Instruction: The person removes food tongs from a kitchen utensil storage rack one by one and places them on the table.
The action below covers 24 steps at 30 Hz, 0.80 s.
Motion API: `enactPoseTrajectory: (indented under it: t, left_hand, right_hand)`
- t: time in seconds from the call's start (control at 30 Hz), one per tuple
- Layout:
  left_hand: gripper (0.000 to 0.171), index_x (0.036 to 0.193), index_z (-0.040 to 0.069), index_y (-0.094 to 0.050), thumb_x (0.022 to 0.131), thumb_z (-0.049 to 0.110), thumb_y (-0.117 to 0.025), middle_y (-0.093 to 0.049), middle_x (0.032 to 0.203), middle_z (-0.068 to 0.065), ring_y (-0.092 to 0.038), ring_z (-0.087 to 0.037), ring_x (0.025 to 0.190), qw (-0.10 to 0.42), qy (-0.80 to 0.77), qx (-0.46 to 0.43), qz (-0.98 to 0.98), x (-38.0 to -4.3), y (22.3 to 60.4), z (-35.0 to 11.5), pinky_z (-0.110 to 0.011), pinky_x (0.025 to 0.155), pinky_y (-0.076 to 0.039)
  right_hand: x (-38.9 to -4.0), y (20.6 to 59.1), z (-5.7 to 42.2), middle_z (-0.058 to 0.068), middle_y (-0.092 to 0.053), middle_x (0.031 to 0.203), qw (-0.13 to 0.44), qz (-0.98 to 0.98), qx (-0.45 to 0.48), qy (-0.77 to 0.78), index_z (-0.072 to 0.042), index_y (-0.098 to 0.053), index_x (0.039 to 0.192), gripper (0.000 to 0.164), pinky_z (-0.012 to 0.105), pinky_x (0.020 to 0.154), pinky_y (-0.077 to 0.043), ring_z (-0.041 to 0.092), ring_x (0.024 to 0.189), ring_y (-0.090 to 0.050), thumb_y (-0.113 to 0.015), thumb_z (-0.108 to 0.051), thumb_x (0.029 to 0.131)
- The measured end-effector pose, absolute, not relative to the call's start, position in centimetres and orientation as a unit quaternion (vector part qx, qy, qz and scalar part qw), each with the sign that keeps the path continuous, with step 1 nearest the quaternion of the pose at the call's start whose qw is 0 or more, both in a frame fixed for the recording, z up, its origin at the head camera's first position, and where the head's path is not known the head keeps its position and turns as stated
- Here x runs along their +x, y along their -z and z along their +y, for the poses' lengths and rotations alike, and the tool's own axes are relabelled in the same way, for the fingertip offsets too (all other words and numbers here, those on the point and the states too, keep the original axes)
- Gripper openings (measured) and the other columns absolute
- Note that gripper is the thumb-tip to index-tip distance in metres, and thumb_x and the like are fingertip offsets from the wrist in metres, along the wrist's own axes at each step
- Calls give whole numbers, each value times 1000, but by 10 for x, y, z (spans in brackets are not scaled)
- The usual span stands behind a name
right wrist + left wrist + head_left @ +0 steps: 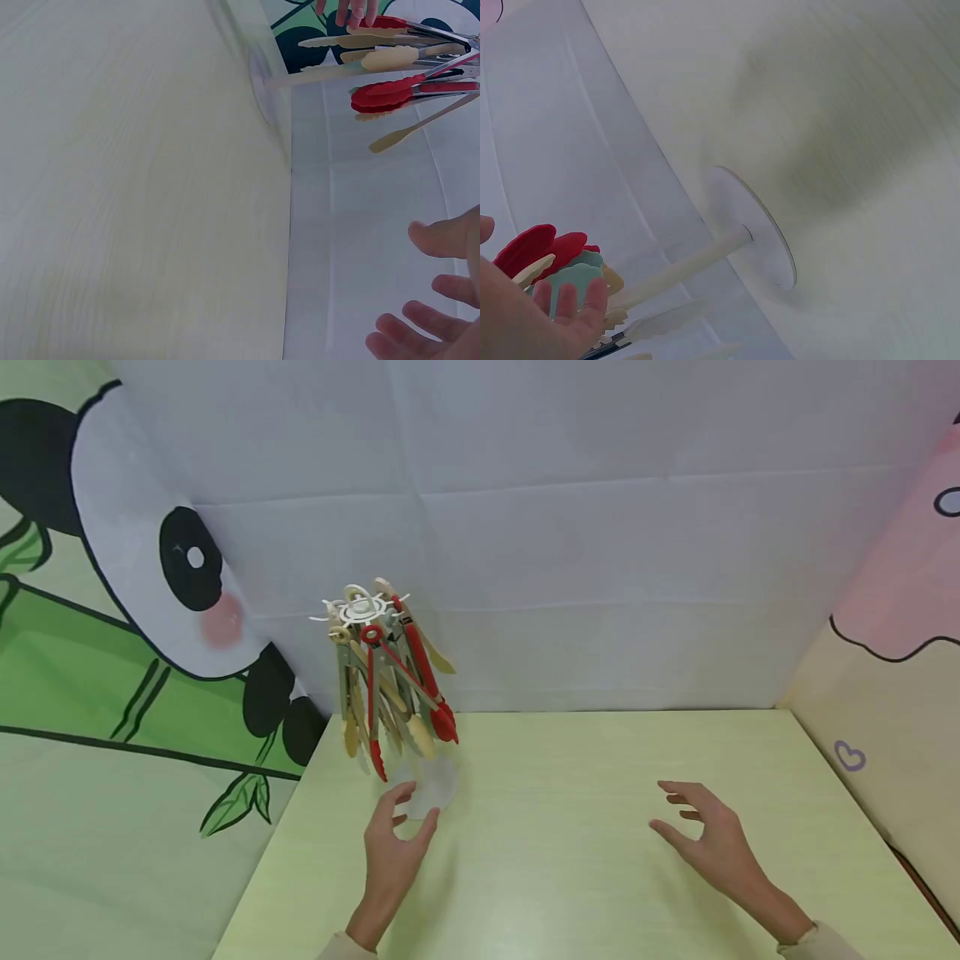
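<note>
Several tongs hang from a white hook ring atop a stand, whose pale pole rises from a round white base. Among them are red tongs and beige-tipped tongs. Teal scalloped tips show in the left wrist view. My left hand hovers on the near side of the base, thumb and fingers spread apart, holding nothing. Over the right part of the table, my right hand is held up with its fingers apart and nothing in it, well away from the stand.
Everything stands on a pale wood-grain table. A white cloth backdrop hangs along its back edge. To the left is a panda-and-bamboo printed cloth, and a pink and cream printed cloth borders the right side.
</note>
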<state>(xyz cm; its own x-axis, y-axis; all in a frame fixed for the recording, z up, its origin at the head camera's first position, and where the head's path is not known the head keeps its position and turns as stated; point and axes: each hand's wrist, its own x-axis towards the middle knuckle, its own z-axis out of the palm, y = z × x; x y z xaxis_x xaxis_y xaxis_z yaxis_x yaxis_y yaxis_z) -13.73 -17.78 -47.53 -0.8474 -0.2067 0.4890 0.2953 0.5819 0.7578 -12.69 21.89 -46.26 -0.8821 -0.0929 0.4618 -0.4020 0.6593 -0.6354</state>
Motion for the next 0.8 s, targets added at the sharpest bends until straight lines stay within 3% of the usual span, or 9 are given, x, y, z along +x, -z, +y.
enactPoseTrajectory:
  t: [0.2,0.57,0.8]
  left_hand:
    - [39,109,15,-55,73,21,-71,-56,106,7,-52,-12,96,289,455,-28,-842,-139,466,-182,-31,70,-48]
    - [37,107,5,-55,73,7,-69,-57,102,-3,-50,-14,91,309,461,-34,-831,-124,421,-178,-26,69,-47]
    - [35,106,4,-56,74,7,-69,-57,98,-3,-50,-16,89,319,462,-28,-827,-124,410,-183,-26,68,-47]
  right_hand:
    - [-128,456,212,-2,-55,110,190,-885,147,-400,-18,-55,114,49,30,70,-50,8,90,-55,-75,-18,69]
    - [-131,448,202,-8,-54,109,191,-881,170,-399,-18,-54,114,47,34,69,-50,16,90,-57,-73,-19,71]
    - [-133,441,195,-8,-55,108,194,-872,187,-409,-17,-55,112,46,31,69,-50,16,88,-58,-74,-17,70]
